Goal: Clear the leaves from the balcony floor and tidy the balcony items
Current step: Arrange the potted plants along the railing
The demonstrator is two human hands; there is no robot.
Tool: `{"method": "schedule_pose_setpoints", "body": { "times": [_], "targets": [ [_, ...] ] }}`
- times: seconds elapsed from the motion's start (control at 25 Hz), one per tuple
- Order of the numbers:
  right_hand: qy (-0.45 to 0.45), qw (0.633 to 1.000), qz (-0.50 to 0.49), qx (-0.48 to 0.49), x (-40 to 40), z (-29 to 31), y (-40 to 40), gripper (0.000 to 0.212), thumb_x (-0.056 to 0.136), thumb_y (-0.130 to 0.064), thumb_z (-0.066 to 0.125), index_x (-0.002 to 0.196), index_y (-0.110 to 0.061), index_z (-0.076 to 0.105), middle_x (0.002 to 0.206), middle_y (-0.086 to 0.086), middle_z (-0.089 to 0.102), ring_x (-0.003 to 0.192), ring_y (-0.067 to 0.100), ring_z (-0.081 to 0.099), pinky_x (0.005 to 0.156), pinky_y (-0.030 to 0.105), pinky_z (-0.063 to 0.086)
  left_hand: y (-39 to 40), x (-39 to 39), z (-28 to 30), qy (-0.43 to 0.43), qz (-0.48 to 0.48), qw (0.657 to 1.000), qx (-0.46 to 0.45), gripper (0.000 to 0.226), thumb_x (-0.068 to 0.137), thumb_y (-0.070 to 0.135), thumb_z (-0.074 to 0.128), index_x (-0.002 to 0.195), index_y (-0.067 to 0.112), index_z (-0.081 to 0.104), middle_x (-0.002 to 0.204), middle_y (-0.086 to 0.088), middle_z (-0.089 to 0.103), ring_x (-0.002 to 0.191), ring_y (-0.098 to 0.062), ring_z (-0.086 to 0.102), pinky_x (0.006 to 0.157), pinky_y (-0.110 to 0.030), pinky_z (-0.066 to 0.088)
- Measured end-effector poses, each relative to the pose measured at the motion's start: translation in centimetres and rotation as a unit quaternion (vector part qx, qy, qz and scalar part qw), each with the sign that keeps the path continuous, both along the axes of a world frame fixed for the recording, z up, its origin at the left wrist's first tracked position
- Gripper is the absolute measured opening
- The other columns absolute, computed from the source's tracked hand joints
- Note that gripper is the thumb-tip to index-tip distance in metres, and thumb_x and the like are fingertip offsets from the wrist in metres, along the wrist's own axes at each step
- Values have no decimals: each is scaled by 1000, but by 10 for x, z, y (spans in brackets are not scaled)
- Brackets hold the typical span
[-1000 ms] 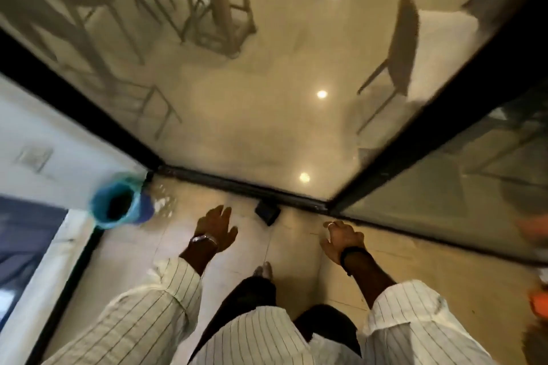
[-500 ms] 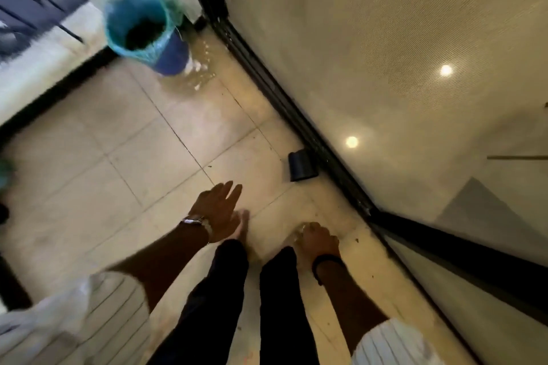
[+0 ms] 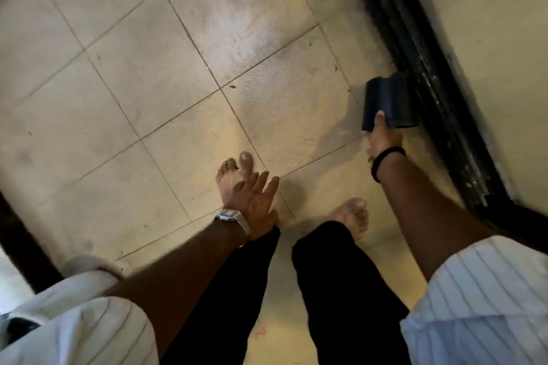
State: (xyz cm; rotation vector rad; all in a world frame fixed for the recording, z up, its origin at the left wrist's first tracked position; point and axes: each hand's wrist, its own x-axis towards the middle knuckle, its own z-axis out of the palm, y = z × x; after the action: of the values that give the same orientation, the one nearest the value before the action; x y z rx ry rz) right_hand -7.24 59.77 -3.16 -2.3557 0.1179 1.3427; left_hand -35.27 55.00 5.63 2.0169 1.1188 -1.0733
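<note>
The balcony floor (image 3: 154, 74) is pale square tile with a few small dark specks (image 3: 232, 86). A small dark blue block (image 3: 388, 101) lies on the tiles against the black door track (image 3: 415, 47) at the right. My right hand (image 3: 384, 139), a black band at its wrist, reaches down to the block's near edge. Its thumb lies on top of the block and its fingers are hidden beneath. My left hand (image 3: 255, 198), with a silver watch, hangs over my left foot, fingers spread and holding nothing.
My bare feet (image 3: 234, 172) stand on the tiles at the centre. The sliding-door track runs diagonally down the right side, with glass beyond it. A black frame strip (image 3: 20, 243) crosses the lower left corner.
The view has tipped down to the floor and the blue bucket has left the frame. My right hand has stretched forward from near my foot to the dark block.
</note>
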Motion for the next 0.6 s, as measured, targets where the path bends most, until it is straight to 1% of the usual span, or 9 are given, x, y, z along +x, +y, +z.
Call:
{"method": "schedule_pose_setpoints", "body": {
  "times": [0.04,0.08,0.16,0.2,0.28,0.36,0.44,0.52,0.6],
  "targets": [
    [-9,1000,-21,21,-2,-2,5,64,94,-56,54,141,-12,49,134,11,58,115,34,59,100,45,50,-2,-2,1,3,4,1000,-3,79,89,54,43,156,23,15,164,-10,14,150,-33,14,116,-54,25],
    [-12,999,-21,32,-3,-1,7,60,96,-49,55,142,-12,48,135,12,58,116,34,59,102,46,49,-3,-6,3,4,13,1000,-4,77,92,52,43,156,23,15,164,-10,12,150,-31,14,117,-52,25],
    [-29,999,17,28,-5,19,3,56,100,-40,53,145,-8,44,140,15,53,124,35,54,106,44,45,-2,-13,20,-6,40,999,-3,75,94,49,46,156,20,16,164,-11,12,149,-30,17,116,-47,28],
    [-38,998,53,16,-5,40,-4,55,102,-37,51,145,-3,43,143,18,51,128,36,51,107,41,41,-1,-14,39,-14,59,998,2,76,93,49,48,155,19,17,163,-11,12,148,-29,19,114,-46,30],
    [-55,980,192,-18,-3,103,-22,54,104,-32,47,143,5,43,146,25,46,134,39,44,109,38,35,1,-17,84,-33,110,993,24,81,90,49,50,155,16,14,162,-10,16,145,-28,25,111,-45,35],
    [-45,936,345,-57,-1,178,-28,54,105,-32,42,144,5,41,148,27,43,136,41,41,109,40,33,8,-17,141,-50,183,981,42,87,86,50,45,156,15,8,159,-8,25,141,-27,32,108,-44,39],
    [-23,891,447,-84,1,245,-29,51,107,-31,38,146,2,38,149,25,41,137,41,39,109,42,33,7,-13,198,-49,219,973,47,86,85,52,34,157,16,4,159,-9,26,143,-28,30,109,-45,37],
    [-34,840,534,-89,-3,325,-27,49,108,-30,35,147,0,38,150,23,42,136,40,41,109,42,34,3,-11,268,-41,248,967,38,80,93,51,33,158,15,3,164,-13,14,150,-30,16,119,-45,22],
    [-46,797,593,-103,-19,397,-19,50,108,-31,33,150,-5,34,151,20,42,137,36,42,109,38,35,-3,-19,331,-36,278,959,36,77,96,53,26,159,16,0,166,-12,3,153,-30,5,122,-45,7]
  ]
}}
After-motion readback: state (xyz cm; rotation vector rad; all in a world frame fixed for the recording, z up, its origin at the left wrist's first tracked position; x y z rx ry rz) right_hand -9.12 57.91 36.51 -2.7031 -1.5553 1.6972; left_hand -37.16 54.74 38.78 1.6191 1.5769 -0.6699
